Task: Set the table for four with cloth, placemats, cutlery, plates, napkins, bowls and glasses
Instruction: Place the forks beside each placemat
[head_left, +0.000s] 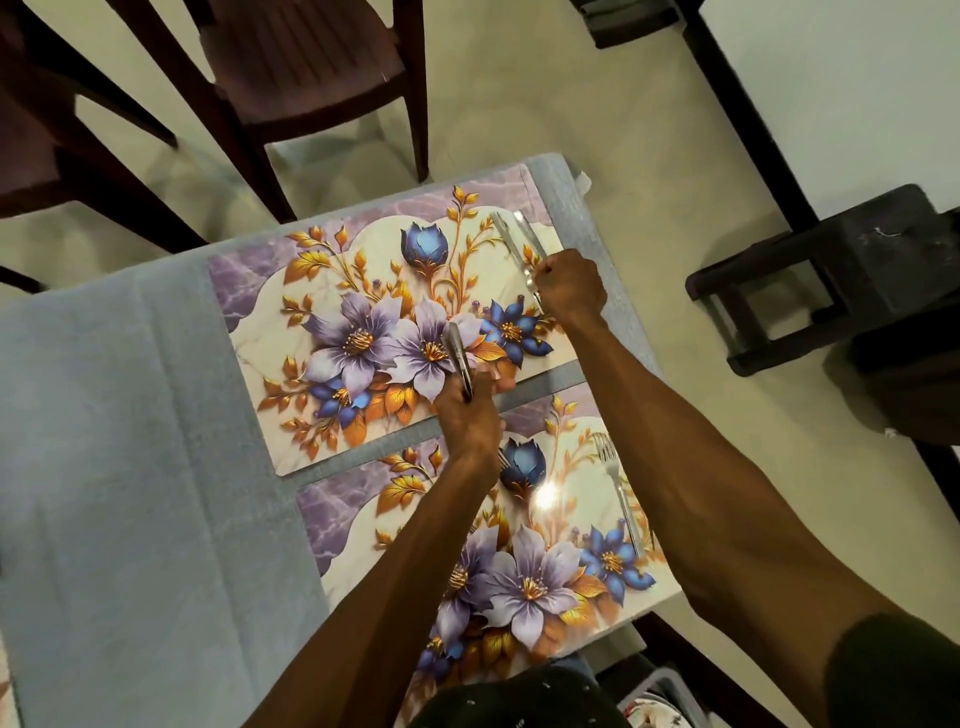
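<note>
Warm, fairly dim indoor light falls from overhead, throwing a white glare spot (545, 496) on the glossy near placemat (545, 571) at 5 o'clock. Soft chair (291, 67) shadows lie on the floor (597, 130) at 11 o'clock. Wide-angle bending skews the edges; detail is slightly soft throughout.

Place: a home dining area.
Signs: a cloth-covered table (130, 467) with floral placemats (363, 291), dark brown chairs (291, 67) around it, a plain cream floor (597, 114).
</note>
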